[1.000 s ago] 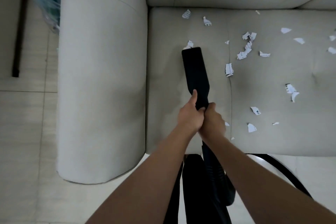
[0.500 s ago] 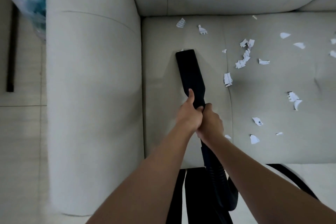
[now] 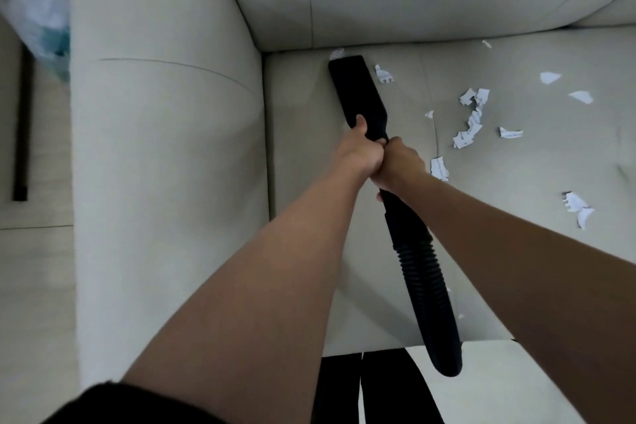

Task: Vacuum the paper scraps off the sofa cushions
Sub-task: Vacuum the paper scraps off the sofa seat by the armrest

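The vacuum nozzle is gripped by left hand and right hand, tip at 1 scrap by the seat cushion's back; many paper scraps are left, scattered rightward.

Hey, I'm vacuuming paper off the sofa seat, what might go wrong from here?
The scrap at the nozzle tip lies by the back crease; a push might wedge it in. A second scrap lies beside the right hand; the forearm might brush it off the seat cushion.
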